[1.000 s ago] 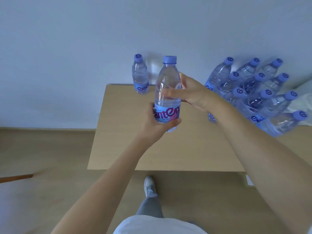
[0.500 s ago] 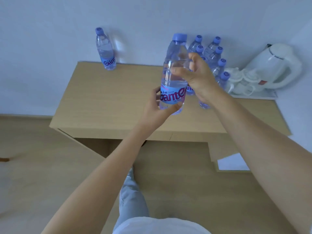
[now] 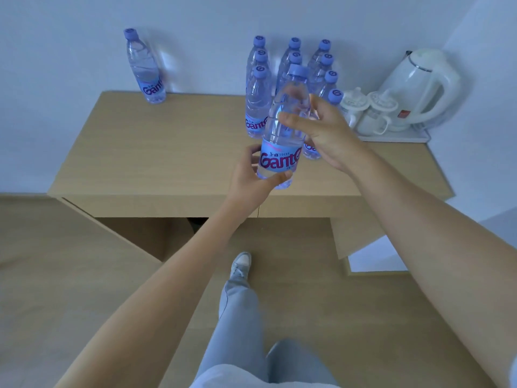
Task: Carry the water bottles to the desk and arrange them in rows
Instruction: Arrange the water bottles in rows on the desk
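Note:
I hold a clear water bottle (image 3: 285, 127) with a blue cap and blue label upright above the front of the wooden desk (image 3: 167, 152). My left hand (image 3: 251, 177) grips its base, thumb across the label's lower edge. My right hand (image 3: 321, 133) grips its upper body from the right. Behind it several matching bottles (image 3: 258, 105) stand in rows against the wall. A single bottle (image 3: 144, 68) stands apart at the desk's back left corner.
A white electric kettle (image 3: 419, 88) and two white cups (image 3: 369, 113) sit on a tray (image 3: 397, 137) at the desk's back right. The desk has an open knee space below. My leg and shoe (image 3: 240, 264) are on the wooden floor.
The view has pulled back and steadied, so the desk, the bottle rows and the kettle show in full. Both hands still hold the bottle, now slightly lower over the desk's front.

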Demonstrator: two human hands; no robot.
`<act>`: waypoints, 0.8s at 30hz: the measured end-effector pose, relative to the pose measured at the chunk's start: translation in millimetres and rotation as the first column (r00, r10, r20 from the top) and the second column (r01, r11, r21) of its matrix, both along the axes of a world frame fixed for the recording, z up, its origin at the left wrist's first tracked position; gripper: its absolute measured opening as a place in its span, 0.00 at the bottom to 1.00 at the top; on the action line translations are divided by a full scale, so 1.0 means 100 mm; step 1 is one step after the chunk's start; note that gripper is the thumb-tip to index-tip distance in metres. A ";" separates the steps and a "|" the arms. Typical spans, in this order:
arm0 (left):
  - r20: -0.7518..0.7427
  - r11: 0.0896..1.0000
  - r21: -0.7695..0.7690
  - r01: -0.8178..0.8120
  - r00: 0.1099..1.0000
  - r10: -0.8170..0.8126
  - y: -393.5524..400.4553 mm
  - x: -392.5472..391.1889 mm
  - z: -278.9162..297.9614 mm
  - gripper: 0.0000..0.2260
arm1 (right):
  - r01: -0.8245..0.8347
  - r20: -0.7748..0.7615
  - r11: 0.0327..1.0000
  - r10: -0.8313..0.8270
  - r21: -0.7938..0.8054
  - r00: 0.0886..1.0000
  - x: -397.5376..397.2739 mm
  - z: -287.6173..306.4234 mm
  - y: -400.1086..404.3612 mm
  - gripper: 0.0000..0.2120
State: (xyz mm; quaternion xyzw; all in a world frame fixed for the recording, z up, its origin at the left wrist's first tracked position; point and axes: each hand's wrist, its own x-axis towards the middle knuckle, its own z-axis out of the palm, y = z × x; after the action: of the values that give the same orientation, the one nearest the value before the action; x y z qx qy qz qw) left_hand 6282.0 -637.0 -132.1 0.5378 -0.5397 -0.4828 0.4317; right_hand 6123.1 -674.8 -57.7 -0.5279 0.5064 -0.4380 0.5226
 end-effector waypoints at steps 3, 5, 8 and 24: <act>0.018 1.000 -0.003 0.003 1.000 -0.003 -0.14 -0.06 -0.18 0.29 | 0.052 -0.054 0.998 -0.053 -0.030 0.997 -0.03 -0.16 -0.07 0.22; 0.026 1.000 -0.009 0.002 1.000 -0.002 -0.26 -0.11 -0.31 0.29 | 0.091 -0.073 0.994 -0.095 -0.064 0.993 -0.06 -0.30 -0.16 0.24; 0.068 0.999 -0.032 0.001 0.998 0.001 -0.46 -0.16 -0.48 0.27 | 0.160 -0.123 0.982 -0.172 -0.099 0.977 -0.10 -0.49 -0.31 0.22; 0.074 0.997 0.057 0.051 0.996 -0.055 -1.23 -0.49 -1.06 0.31 | 0.240 -0.224 0.946 -0.288 -0.217 0.931 -0.25 -1.25 -0.76 0.27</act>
State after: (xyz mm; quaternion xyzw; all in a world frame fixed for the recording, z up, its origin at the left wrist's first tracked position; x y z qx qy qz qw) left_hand 6232.6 -760.1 -238.2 0.5529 -0.5562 -0.4882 0.3830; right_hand 6098.1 -750.6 -182.6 -0.5525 0.5922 -0.4791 0.3383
